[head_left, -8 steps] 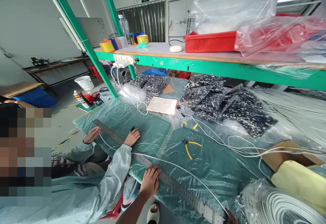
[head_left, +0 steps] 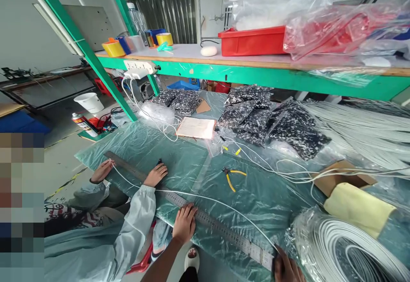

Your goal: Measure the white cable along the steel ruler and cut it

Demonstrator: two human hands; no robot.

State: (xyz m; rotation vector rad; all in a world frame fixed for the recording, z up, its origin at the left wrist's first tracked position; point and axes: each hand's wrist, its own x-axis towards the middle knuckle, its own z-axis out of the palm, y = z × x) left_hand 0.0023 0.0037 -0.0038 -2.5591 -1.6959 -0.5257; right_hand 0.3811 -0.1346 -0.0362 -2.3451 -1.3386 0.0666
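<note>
A: Free room?
B: Mid table (head_left: 179,162), btwn ruler (head_left: 205,220) and notepad (head_left: 196,127), open.
A: Blocked?
B: Pliers (head_left: 231,176) centre; co-worker's hands (head_left: 155,174) far-left on ruler; cable coil (head_left: 339,248) near right; black bags (head_left: 262,121) far.

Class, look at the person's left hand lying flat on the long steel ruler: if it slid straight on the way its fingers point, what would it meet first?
Probably the white wire lying just beyond the left hand and the ruler; past that, bare plastic-covered table.

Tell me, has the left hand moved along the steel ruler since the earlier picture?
No. The left hand rests flat on the ruler at the same place, near the table's front edge; only the camera shifted.
</note>
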